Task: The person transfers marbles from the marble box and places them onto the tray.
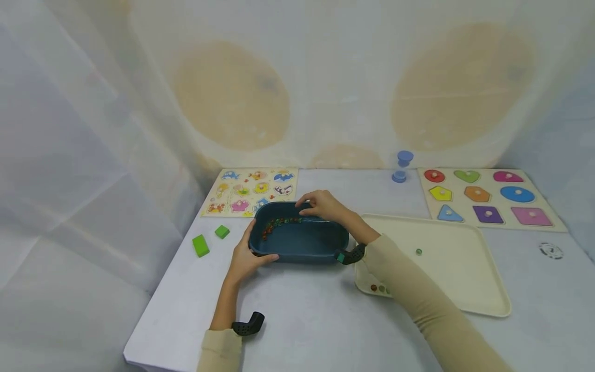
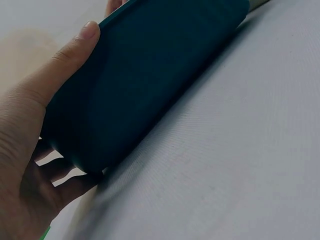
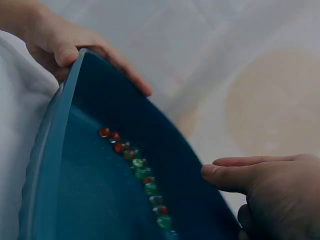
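A dark teal bin (image 1: 321, 238) stands on the table with a curved row of red and green glass beads (image 3: 140, 170) inside, along its far wall and left end. My left hand (image 1: 246, 259) grips the bin's left end. Its thumb lies along the near rim, and the other fingers curl round the end near the base in the left wrist view. At the far rim is my right hand (image 1: 324, 205), with thumb and index finger extended close together and nothing visible between them. In the right wrist view the thumb tip overlaps the rim.
Right of the bin, a cream tray (image 1: 457, 268) holds a green bead (image 1: 419, 252) and a few more at its near-left corner. Two green blocks (image 1: 201, 245) lie left. Behind are an animal puzzle (image 1: 251, 191), a shape puzzle (image 1: 490, 185) and a blue hourglass-shaped object (image 1: 402, 166).
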### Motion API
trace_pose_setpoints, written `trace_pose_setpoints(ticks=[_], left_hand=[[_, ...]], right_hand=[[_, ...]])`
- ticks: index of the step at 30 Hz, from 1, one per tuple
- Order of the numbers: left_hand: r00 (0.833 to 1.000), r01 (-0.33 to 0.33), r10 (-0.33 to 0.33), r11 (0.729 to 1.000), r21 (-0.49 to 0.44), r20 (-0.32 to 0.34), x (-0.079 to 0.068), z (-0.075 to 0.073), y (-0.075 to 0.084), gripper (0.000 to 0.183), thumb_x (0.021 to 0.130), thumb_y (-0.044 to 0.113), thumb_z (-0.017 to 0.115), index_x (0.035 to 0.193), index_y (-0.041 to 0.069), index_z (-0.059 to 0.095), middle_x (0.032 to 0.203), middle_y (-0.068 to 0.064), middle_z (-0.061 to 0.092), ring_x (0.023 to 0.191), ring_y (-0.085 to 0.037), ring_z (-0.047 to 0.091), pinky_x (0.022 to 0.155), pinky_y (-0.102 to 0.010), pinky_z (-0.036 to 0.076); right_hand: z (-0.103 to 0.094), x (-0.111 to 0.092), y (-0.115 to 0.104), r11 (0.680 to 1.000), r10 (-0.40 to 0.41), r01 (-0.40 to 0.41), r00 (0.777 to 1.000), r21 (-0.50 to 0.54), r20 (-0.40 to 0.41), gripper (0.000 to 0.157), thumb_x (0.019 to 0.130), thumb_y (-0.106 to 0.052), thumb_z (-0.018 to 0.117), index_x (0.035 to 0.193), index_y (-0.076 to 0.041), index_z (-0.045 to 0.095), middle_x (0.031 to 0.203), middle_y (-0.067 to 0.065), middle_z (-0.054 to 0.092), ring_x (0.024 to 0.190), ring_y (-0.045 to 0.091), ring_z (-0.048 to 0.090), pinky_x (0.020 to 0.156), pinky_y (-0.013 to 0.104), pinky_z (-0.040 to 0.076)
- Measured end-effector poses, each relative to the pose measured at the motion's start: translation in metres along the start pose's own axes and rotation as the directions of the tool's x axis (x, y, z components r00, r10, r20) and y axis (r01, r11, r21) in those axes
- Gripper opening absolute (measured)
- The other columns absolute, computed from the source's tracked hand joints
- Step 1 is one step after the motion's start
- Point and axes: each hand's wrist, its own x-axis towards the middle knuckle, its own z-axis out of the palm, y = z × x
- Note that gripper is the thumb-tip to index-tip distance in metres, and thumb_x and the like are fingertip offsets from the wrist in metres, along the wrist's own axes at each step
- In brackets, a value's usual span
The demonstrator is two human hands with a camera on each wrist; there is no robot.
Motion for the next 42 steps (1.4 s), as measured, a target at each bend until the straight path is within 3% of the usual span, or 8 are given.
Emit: trace_pose_setpoints(ticks=[8, 12, 18, 24, 27, 31, 36, 42], left_hand=[[0.999, 0.033, -0.033, 0.999, 0.006, 0.004, 0.002, 0.0, 0.003, 0.108, 0.057, 0.045, 0.081, 0.142, 0.035, 0.015, 0.146, 0.003, 0.024, 0.132, -0.024, 0.027, 0.102, -0.052, 0.028], [0.999, 0.037, -0.037, 0.999, 0.0, 0.004, 0.0, -0.002, 0.0, 0.108, 0.057, 0.046, 0.081, 0.142, 0.035, 0.016, 0.146, 0.003, 0.023, 0.132, -0.024, 0.026, 0.102, -0.052, 0.027], [1.0, 0.011, -0.011, 1.0, -0.006, 0.002, 0.001, -0.004, -0.002, 0.108, 0.057, 0.044, 0.081, 0.142, 0.033, 0.015, 0.147, 0.002, 0.023, 0.132, -0.026, 0.025, 0.102, -0.053, 0.027], [1.0, 0.027, -0.027, 0.999, 0.023, -0.002, 0.001, -0.003, 0.0, 0.109, 0.056, 0.05, 0.08, 0.142, 0.035, 0.015, 0.147, 0.002, 0.024, 0.132, -0.026, 0.026, 0.1, -0.053, 0.029], [0.999, 0.04, -0.039, 0.999, 0.033, -0.013, 0.0, -0.003, 0.0, 0.11, 0.055, 0.052, 0.08, 0.142, 0.035, 0.016, 0.146, 0.002, 0.024, 0.132, -0.026, 0.026, 0.1, -0.054, 0.029], [0.999, 0.043, -0.042, 0.998, 0.04, -0.028, 0.001, -0.002, 0.0, 0.109, 0.054, 0.051, 0.08, 0.142, 0.035, 0.017, 0.146, 0.004, 0.025, 0.132, -0.024, 0.027, 0.1, -0.054, 0.029], [0.999, 0.043, -0.042, 0.999, 0.033, -0.022, 0.0, -0.002, 0.002, 0.108, 0.056, 0.051, 0.079, 0.142, 0.036, 0.016, 0.146, 0.004, 0.024, 0.132, -0.024, 0.026, 0.101, -0.054, 0.028], [0.999, 0.029, -0.028, 0.999, 0.029, -0.025, -0.001, -0.002, 0.001, 0.107, 0.057, 0.05, 0.079, 0.142, 0.034, 0.016, 0.147, 0.003, 0.024, 0.132, -0.026, 0.026, 0.1, -0.055, 0.028]], right_hand=[[0.035, 0.025, 0.024, 0.989, 0.138, -0.131, 0.986, -0.069, 0.098, 0.027, 0.081, -0.022, 0.067, 0.106, -0.014, 0.067, 0.047, 0.0, 0.042, 0.04, 0.009, 0.031, 0.042, 0.023, 0.028], [0.045, 0.031, 0.032, 0.992, 0.089, -0.08, 0.992, -0.098, 0.09, 0.022, 0.079, -0.024, 0.069, 0.1, -0.017, 0.07, 0.073, 0.001, 0.065, 0.057, 0.011, 0.051, 0.054, 0.025, 0.042], [0.048, 0.029, 0.023, 0.981, 0.113, -0.097, 0.989, -0.165, 0.093, 0.018, 0.081, -0.019, 0.067, 0.098, -0.015, 0.069, 0.1, -0.001, 0.067, 0.092, 0.015, 0.061, 0.081, 0.033, 0.047], [0.035, 0.014, 0.017, 0.985, 0.061, -0.056, 0.998, -0.162, 0.023, 0.019, 0.082, -0.023, 0.065, 0.099, -0.014, 0.068, 0.075, -0.002, 0.064, 0.058, 0.009, 0.049, 0.056, 0.025, 0.041], [0.014, -0.006, 0.012, 0.995, 0.001, -0.007, 0.998, -0.099, -0.059, 0.02, 0.082, -0.022, 0.066, 0.099, -0.013, 0.068, 0.054, -0.001, 0.047, 0.045, 0.01, 0.031, 0.047, 0.024, 0.029], [-0.024, -0.051, 0.017, 0.998, -0.027, 0.017, 0.981, -0.057, -0.19, 0.019, 0.08, -0.021, 0.067, 0.097, -0.013, 0.069, 0.046, -0.005, 0.029, 0.042, 0.009, 0.022, 0.043, 0.024, 0.023], [-0.06, -0.127, 0.051, 0.984, 0.122, -0.151, 0.957, -0.095, -0.262, 0.021, 0.081, -0.027, 0.067, 0.097, -0.015, 0.069, 0.05, -0.006, 0.029, 0.045, 0.01, 0.026, 0.041, 0.024, 0.024], [-0.066, -0.2, 0.101, 0.919, 0.323, -0.367, 0.91, -0.144, -0.258, 0.022, 0.082, -0.029, 0.065, 0.097, -0.013, 0.069, 0.054, -0.004, 0.034, 0.05, 0.011, 0.03, 0.043, 0.024, 0.026]])
